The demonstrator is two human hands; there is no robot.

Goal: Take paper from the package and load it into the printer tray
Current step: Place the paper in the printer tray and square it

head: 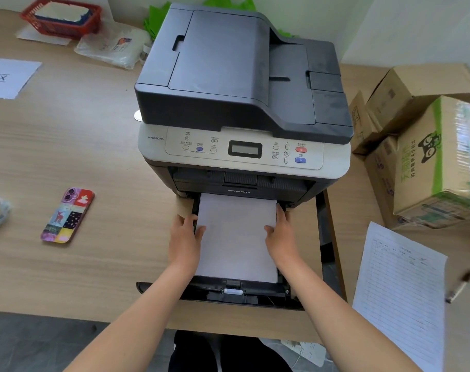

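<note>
The white stack of paper [236,237] already lies in the pulled-out black plastic printer tray [255,291], flat between the two hands. The left hand [185,237] rests at the stack's left edge, thumb laid over the top sheet and fingers down along the tray's side; the right hand [280,237] mirrors it on the right edge. The hands sit apart, one to each side, pressing lightly on the paper rather than gripping it. The far end of the stack reaches just under the front of the grey and dark-blue multifunction printer [241,103] beyond the fingertips.

The step in hand looks like seating and squaring the stack, with the fetching from the package apparently done. The next move probably calls for checking that the sheets sit flush against the side guides, freeing both hands from the paper, then taking hold of the tray's front edge nearest the wrists and pushing it straight in.
</note>
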